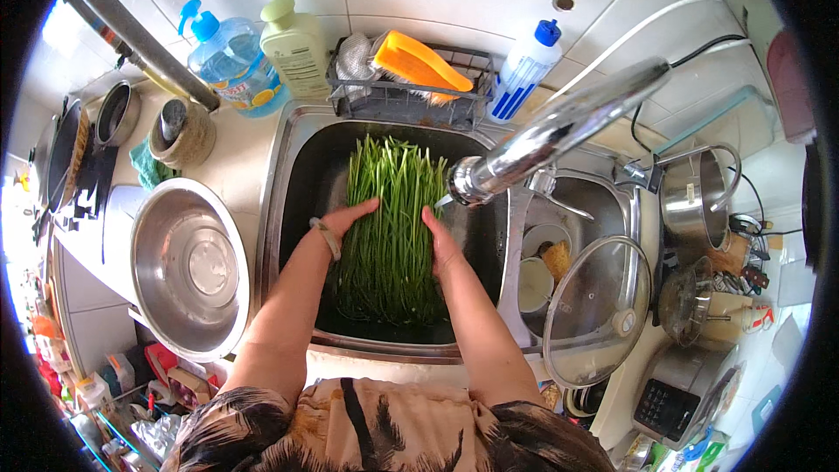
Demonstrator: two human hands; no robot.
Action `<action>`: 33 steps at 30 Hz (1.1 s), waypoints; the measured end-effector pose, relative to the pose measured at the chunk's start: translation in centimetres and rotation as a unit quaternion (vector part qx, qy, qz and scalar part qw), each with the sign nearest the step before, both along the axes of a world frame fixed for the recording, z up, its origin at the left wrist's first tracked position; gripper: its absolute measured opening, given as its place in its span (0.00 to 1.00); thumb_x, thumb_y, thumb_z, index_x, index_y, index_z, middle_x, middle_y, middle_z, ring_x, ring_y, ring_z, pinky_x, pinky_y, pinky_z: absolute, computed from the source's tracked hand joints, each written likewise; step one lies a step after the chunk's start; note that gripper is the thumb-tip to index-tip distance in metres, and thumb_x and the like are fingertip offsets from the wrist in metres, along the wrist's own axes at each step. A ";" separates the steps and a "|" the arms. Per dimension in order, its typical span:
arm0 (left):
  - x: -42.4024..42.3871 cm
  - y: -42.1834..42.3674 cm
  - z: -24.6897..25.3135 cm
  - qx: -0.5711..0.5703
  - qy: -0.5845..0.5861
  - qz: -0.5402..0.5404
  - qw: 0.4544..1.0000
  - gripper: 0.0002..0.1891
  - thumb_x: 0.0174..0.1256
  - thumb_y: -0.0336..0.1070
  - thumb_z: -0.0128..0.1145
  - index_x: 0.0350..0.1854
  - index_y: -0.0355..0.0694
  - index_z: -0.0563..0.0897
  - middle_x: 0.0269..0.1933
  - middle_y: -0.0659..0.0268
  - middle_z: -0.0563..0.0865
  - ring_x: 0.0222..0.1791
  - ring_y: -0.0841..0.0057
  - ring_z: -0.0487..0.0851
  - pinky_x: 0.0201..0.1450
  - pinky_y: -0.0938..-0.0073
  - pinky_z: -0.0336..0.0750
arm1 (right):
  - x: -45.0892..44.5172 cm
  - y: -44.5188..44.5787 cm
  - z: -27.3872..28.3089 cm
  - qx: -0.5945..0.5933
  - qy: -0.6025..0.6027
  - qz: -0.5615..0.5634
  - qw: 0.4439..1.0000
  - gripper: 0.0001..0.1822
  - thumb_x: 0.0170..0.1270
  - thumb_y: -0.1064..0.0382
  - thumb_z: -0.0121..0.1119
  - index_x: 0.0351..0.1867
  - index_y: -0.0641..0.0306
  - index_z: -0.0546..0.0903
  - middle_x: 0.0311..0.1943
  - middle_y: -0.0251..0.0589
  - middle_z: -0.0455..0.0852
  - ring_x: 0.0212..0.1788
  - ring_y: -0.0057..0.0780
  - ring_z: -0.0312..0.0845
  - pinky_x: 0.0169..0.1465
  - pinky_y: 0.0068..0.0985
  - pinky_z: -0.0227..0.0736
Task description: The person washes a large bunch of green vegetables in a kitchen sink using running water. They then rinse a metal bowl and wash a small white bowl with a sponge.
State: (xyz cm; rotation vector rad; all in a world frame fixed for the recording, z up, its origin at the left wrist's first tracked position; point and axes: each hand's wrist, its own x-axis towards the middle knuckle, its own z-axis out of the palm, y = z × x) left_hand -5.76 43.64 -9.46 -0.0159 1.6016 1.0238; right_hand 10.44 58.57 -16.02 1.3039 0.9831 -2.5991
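Note:
A wide bundle of long green leaves, which look like garlic chives (396, 229), lies in the large left basin of a steel sink (482, 275). Its pale cut ends point away from me, and the darker leaf tips point towards me. My left hand (351, 217) clasps the bundle's left side, thumb on top and the other fingers hidden. From the right, my right hand (442, 246) presses against the opposite side, its thumb upward and its fingers mostly out of sight. The chrome faucet (498, 170) reaches over the basin, its mouth just above my right thumb.
Left of the sink stands a steel bowl (190, 269). A glass lid (596, 311) leans over the smaller basin, which holds dishes and a yellow sponge (557, 261). Behind are a wire rack (409, 92) with an orange brush (419, 62), a blue pump bottle (236, 65) and a white bottle (524, 72).

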 end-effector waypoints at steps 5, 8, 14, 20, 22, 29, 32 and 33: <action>-2.3 2.5 0.3 -0.138 0.202 -0.003 0.970 0.58 0.41 0.70 0.64 0.71 0.39 0.54 0.71 0.47 0.55 0.70 0.54 0.54 0.67 0.49 0.54 | -0.9 2.4 1.8 0.137 -0.129 -0.038 0.981 0.58 0.44 0.30 0.63 0.71 0.55 0.48 0.72 0.52 0.42 0.73 0.47 0.38 0.70 0.47 0.36; -1.1 0.6 -4.1 -0.151 0.407 -0.081 0.897 0.55 0.46 0.67 0.62 0.70 0.37 0.54 0.69 0.45 0.57 0.70 0.49 0.54 0.68 0.52 0.55 | 1.3 3.8 -0.6 0.368 -0.177 0.035 0.912 0.44 0.54 0.54 0.67 0.66 0.73 0.56 0.66 0.58 0.59 0.67 0.50 0.56 0.67 0.33 0.54; 7.2 -0.7 -0.4 -0.112 0.572 -0.433 0.687 0.42 0.60 0.56 0.56 0.72 0.51 0.50 0.74 0.57 0.39 0.74 0.56 0.36 0.71 0.48 0.41 | 2.1 -3.2 6.0 0.611 -0.173 0.379 0.673 0.42 0.55 0.62 0.62 0.71 0.46 0.53 0.72 0.48 0.42 0.71 0.53 0.43 0.66 0.49 0.55; 5.4 0.0 -1.2 -0.246 0.440 -0.547 0.668 0.41 0.61 0.55 0.55 0.73 0.53 0.50 0.74 0.61 0.43 0.73 0.59 0.45 0.68 0.51 0.56 | 2.2 -1.2 5.6 0.515 -0.275 0.480 0.654 0.43 0.56 0.63 0.60 0.71 0.41 0.51 0.73 0.37 0.35 0.72 0.55 0.38 0.60 0.61 0.58; 5.1 -0.1 1.6 -0.210 0.409 -0.511 0.726 0.38 0.60 0.54 0.56 0.71 0.51 0.55 0.73 0.58 0.48 0.70 0.59 0.55 0.66 0.56 0.61 | 2.1 -2.5 10.8 0.561 -0.269 0.507 0.596 0.37 0.56 0.60 0.59 0.69 0.46 0.59 0.72 0.42 0.49 0.69 0.51 0.52 0.61 0.51 0.63; 6.2 -3.5 11.9 0.376 0.055 0.052 0.923 0.18 0.62 0.44 0.58 0.47 0.37 0.78 0.36 0.61 0.85 0.40 0.70 0.85 0.46 0.70 0.79 | 9.2 -2.3 14.8 0.351 0.149 0.137 0.914 0.27 0.59 0.49 0.60 0.58 0.55 0.74 0.52 0.47 0.80 0.55 0.43 0.75 0.59 0.34 0.69; 6.3 -4.1 12.9 0.262 0.199 0.086 0.940 0.20 0.59 0.41 0.61 0.50 0.36 0.77 0.39 0.60 0.85 0.40 0.70 0.84 0.45 0.70 0.78 | 11.8 -4.5 17.6 0.861 0.019 0.341 0.378 0.21 0.56 0.62 0.60 0.54 0.55 0.77 0.52 0.42 0.78 0.57 0.44 0.71 0.59 0.38 0.66; 7.0 -4.5 12.9 0.271 0.323 0.067 0.904 0.20 0.58 0.38 0.62 0.51 0.36 0.76 0.40 0.61 0.85 0.39 0.72 0.84 0.45 0.72 0.78 | 12.7 -3.8 18.7 0.887 0.034 0.291 0.356 0.21 0.52 0.63 0.62 0.51 0.57 0.78 0.50 0.43 0.78 0.56 0.45 0.71 0.58 0.42 0.65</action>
